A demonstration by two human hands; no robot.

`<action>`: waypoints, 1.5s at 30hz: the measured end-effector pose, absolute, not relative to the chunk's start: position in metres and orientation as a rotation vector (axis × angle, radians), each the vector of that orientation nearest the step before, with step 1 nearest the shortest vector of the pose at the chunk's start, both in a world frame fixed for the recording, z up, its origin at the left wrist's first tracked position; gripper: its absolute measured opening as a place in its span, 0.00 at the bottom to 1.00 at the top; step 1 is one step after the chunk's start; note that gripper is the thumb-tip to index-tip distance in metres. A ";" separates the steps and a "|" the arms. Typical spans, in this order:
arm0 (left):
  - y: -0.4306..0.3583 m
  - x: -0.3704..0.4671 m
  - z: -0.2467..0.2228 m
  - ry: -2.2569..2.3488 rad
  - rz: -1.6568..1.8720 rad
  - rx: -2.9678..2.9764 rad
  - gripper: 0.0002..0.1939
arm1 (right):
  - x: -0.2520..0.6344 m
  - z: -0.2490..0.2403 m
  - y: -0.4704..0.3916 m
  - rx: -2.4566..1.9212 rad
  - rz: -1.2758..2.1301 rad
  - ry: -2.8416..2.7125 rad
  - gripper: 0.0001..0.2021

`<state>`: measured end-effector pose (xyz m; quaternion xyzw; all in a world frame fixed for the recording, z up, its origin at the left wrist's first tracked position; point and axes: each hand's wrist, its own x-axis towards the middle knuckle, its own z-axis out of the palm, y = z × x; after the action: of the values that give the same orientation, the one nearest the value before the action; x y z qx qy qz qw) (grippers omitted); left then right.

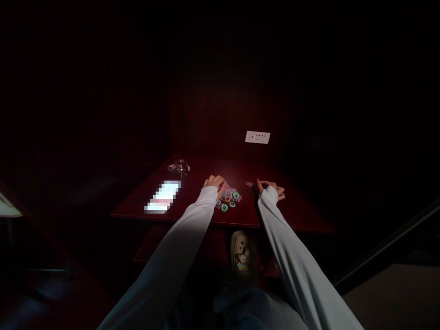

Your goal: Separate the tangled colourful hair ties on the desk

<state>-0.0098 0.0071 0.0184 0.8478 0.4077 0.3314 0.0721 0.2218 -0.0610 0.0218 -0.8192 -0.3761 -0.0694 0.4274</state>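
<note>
A loose pile of small elastic hair ties (232,204), in green, pink, purple and orange, lies near the front edge of the dark red table. My left hand (214,182) rests at the pile's upper left, its fingers bent inward; what they pinch, if anything, is hidden. To the right of the pile, my right hand (271,189) is closed, with thumb and forefinger pinching a small pink hair tie (258,179). Just left of those fingertips sits a small separate group of pink hair ties (250,184).
A brightly lit, pixelated rectangle (163,197) lies on the table's left side. Behind it stands a clear round container (181,165). A white socket panel (257,137) is on the back wall. Below the table edge a clog (242,254) shows. The surroundings are very dark.
</note>
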 end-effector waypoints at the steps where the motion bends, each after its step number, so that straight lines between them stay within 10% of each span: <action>1: 0.008 -0.010 0.018 1.222 0.988 2.547 0.07 | 0.228 0.022 -0.061 -2.068 -0.185 -0.986 0.21; 45: -0.007 -0.010 0.031 1.467 1.114 2.447 0.15 | 0.143 0.020 -0.067 -1.596 0.215 -1.835 0.19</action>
<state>-0.0102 -0.0071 0.0315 0.7984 0.4786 0.3633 0.0394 0.1434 -0.0670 0.0203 -0.6141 -0.7059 0.0829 0.3431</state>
